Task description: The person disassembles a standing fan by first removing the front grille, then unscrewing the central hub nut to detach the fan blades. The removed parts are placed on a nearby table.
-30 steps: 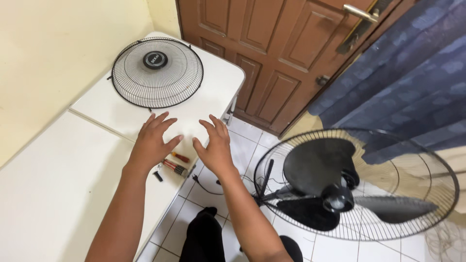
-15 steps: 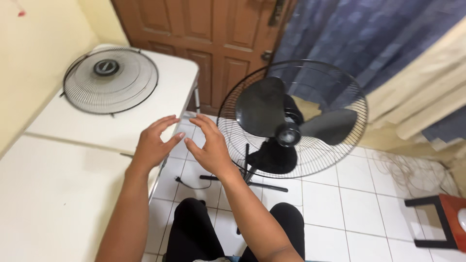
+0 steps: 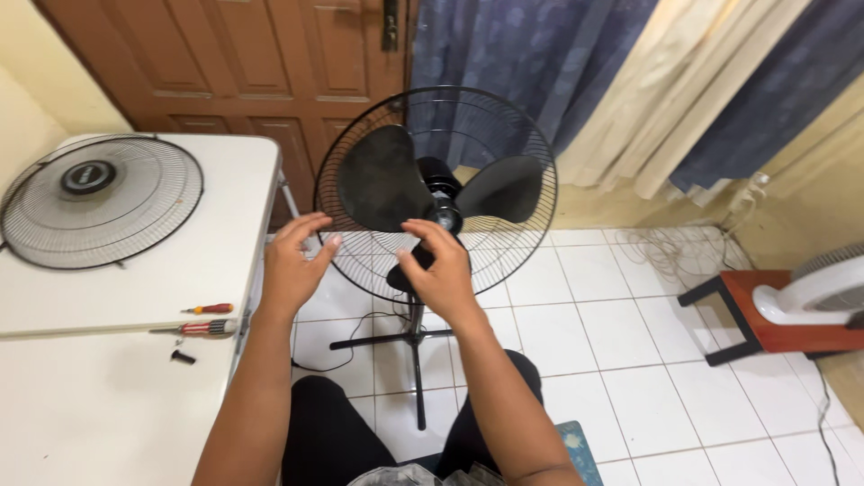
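A black standing fan [image 3: 436,193] with three blades and only its rear grille fitted stands on the tiled floor in front of me. Both my hands are raised toward it with spread fingers and hold nothing. My left hand [image 3: 294,267] hovers by the grille's lower left rim. My right hand [image 3: 439,270] is just below the hub, in front of the blades. The fan's front grille [image 3: 99,201] lies flat on the white table [image 3: 225,243] to my left. Two red-handled screwdrivers [image 3: 205,319] and a small black part [image 3: 183,357] lie near the table's front edge.
A brown door [image 3: 243,63] and blue and cream curtains [image 3: 630,81] stand behind the fan. A red stool with black legs [image 3: 765,315] carries a white fan [image 3: 814,292] at right. Loose cables [image 3: 666,247] lie on the floor tiles. My dark-trousered knees are below.
My view has swung right, from the table to the standing fan. Both hands left the tabletop and moved toward the fan, the right one now close under its hub.
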